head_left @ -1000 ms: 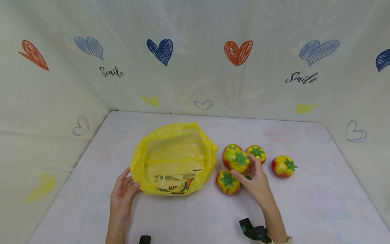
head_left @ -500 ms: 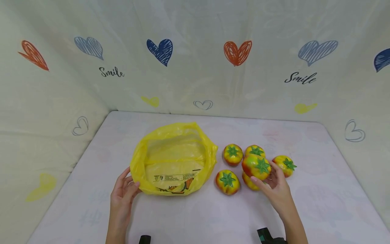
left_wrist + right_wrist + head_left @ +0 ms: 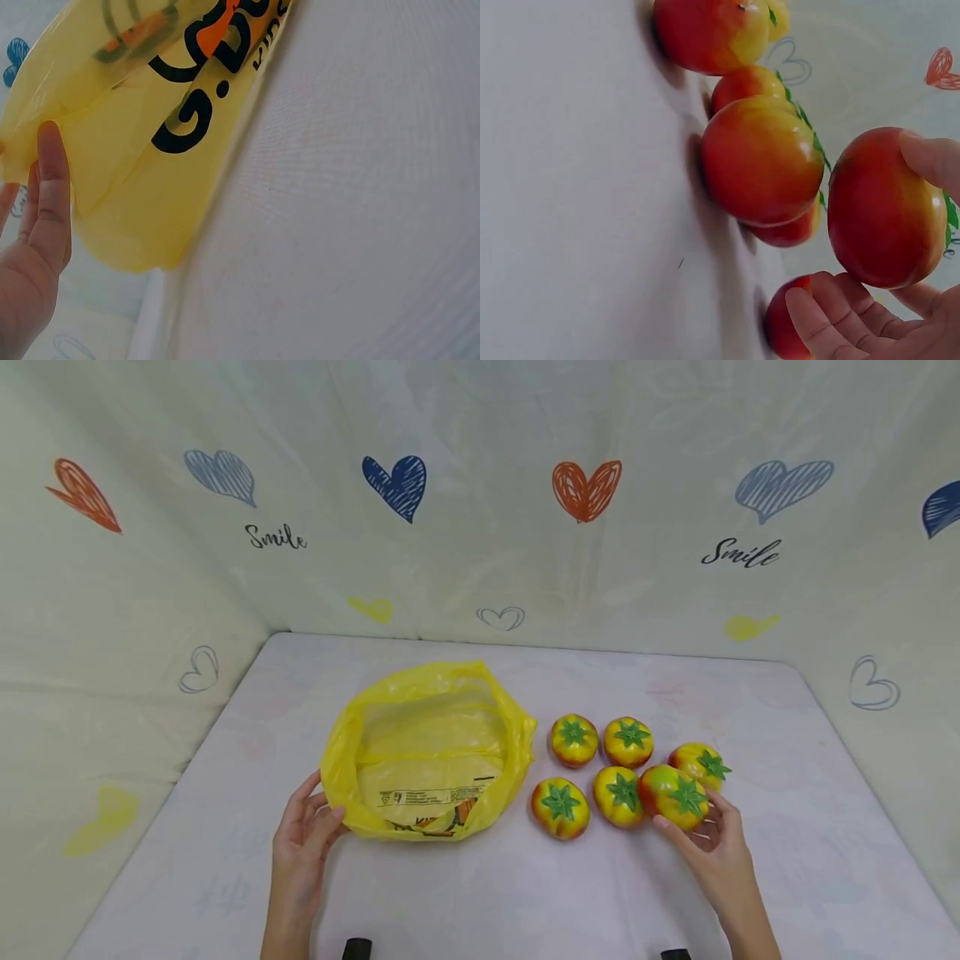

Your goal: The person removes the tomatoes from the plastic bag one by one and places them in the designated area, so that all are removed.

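Observation:
A yellow plastic bag (image 3: 431,756) stands with its mouth wide open left of the table's middle. My left hand (image 3: 302,842) holds the bag's left rim; the left wrist view shows its fingers (image 3: 52,180) against the yellow plastic (image 3: 127,202). To the right, my right hand (image 3: 716,852) grips a red-and-yellow toy tomato (image 3: 671,797) with a green star-shaped leaf top. Thumb and fingers pinch this tomato (image 3: 885,210) off the table in the right wrist view. Several similar tomatoes, one of them a tomato (image 3: 561,808) nearest the bag, sit on the table.
The pale table (image 3: 480,902) backs onto a cloth wall (image 3: 480,552) printed with hearts and "Smile". One tomato (image 3: 699,763) lies just behind the held one, and another tomato (image 3: 618,797) sits at its left.
My right hand has carried the held tomato rightward and slightly toward me, from beside the bag to the right end of the group. The left hand and bag stay put.

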A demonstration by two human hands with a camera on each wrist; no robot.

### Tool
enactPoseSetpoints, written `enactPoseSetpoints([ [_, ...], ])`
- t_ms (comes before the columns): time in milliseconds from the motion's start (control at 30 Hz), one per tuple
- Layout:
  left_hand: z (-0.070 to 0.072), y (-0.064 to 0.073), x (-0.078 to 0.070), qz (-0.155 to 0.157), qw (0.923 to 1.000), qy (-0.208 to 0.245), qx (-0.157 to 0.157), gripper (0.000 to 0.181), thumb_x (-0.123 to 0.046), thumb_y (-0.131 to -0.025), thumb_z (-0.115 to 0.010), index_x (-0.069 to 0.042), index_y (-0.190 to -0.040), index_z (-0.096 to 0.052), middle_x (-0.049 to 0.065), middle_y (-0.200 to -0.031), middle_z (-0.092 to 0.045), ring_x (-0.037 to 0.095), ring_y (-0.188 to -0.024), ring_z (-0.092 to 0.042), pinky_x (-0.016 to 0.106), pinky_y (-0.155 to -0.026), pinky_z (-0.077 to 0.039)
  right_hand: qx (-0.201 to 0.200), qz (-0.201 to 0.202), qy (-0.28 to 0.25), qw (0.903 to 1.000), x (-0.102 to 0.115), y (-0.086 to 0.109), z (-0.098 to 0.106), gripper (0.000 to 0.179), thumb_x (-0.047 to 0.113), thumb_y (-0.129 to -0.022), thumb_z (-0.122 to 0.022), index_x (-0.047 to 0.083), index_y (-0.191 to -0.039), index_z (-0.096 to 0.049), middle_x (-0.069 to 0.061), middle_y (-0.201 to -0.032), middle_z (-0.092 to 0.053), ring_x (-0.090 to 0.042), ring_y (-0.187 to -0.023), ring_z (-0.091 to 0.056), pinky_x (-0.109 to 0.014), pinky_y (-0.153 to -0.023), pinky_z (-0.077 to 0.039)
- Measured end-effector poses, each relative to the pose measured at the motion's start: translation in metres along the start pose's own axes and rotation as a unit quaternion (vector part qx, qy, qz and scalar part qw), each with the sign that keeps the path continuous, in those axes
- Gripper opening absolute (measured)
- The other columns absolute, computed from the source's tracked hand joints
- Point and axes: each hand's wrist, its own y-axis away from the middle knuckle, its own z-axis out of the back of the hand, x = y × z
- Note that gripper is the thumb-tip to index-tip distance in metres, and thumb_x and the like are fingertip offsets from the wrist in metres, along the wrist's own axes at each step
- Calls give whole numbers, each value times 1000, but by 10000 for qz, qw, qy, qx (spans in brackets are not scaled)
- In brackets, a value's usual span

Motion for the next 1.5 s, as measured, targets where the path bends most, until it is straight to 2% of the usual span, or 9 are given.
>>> enactPoseSetpoints([
  [100, 0, 0, 0, -15, 10000, 25, 3, 53, -2, -90, -57, -14, -138, -40, -7, -103, -60, 4, -87, -61, 18, -72, -54, 101, -416, 166, 9989, 8, 9, 4, 103, 64, -72, -65, 15, -146, -13, -11, -128, -40, -18, -104, -45, -5, -66, -40],
  [200, 0, 0, 0, -48, 10000, 28, 34, 53, -2, -90, -57, -13, -138, -40, -7, -103, -60, 4, -87, -61, 18, -72, -54, 299, -553, 147, 9979, 22, 22, 13, 102, 59, -77, -65, 8, -146, -10, -19, -129, -36, -25, -105, -44, -18, -76, -45],
  [333, 0, 1, 0, -96, 9999, 33, 65, 52, -2, -90, -57, -13, -138, -39, -8, -102, -60, 4, -87, -61, 18, -72, -54, 392, -701, 177, 9966, 37, 34, 22, 99, 53, -81, -63, 2, -145, -8, -25, -127, -33, -32, -106, -41, -23, -76, -44],
  [433, 0, 1, -1, -124, 9999, 44, 75, 52, -2, -90, -56, -13, -138, -39, -8, -102, -60, 4, -87, -61, 18, -72, -54, 341, -907, 309, 9948, 39, 36, 25, 100, 54, -81, -62, 0, -145, -7, -26, -124, -33, -34, -106, -41, -25, -76, -47],
  [567, 0, 0, -1, -139, 9998, 83, 92, 52, -1, -90, -56, -12, -138, -39, -8, -102, -60, 4, -86, -61, 18, -72, -54, 291, -1011, 395, 9937, 34, 34, 24, 102, 56, -82, -61, -1, -145, -4, -29, -124, -30, -39, -107, -40, -45, -85, -47],
  [767, 0, 0, -2, -156, 9996, 168, 144, 52, 0, -90, -56, -13, -138, -40, -8, -101, -61, 4, -86, -62, 18, -71, -54, 370, -1020, 581, 9924, 23, 29, 23, 98, 50, -84, -60, -4, -144, -4, -32, -124, -29, -41, -106, -39, -49, -88, -45],
  [900, 1, 1, -1, -278, 9989, 276, 250, 51, 1, -90, -55, -13, -137, -40, -8, -101, -61, 4, -85, -62, 18, -71, -54, 501, -962, 611, 9922, 19, 27, 22, 99, 51, -84, -60, -5, -144, -3, -32, -123, -29, -41, -107, -40, -52, -92, -43],
  [1300, 1, 1, 0, -236, 9993, 237, 157, 51, 1, -90, -55, -12, -137, -41, -9, -100, -62, 4, -84, -62, 18, -71, -54, 729, -864, 834, 9901, 17, 25, 24, 101, 54, -84, -58, -11, -142, -6, -33, -122, -31, -41, -106, -41, -51, -92, -44],
  [1500, 1, 2, -1, -237, 9994, 186, 154, 51, 0, -90, -55, -12, -138, -40, -9, -101, -62, 3, -84, -62, 18, -71, -55, 907, -739, 854, 9895, 19, 26, 26, 102, 55, -84, -59, -10, -142, -6, -32, -124, -31, -40, -106, -42, -46, -89, -46],
])
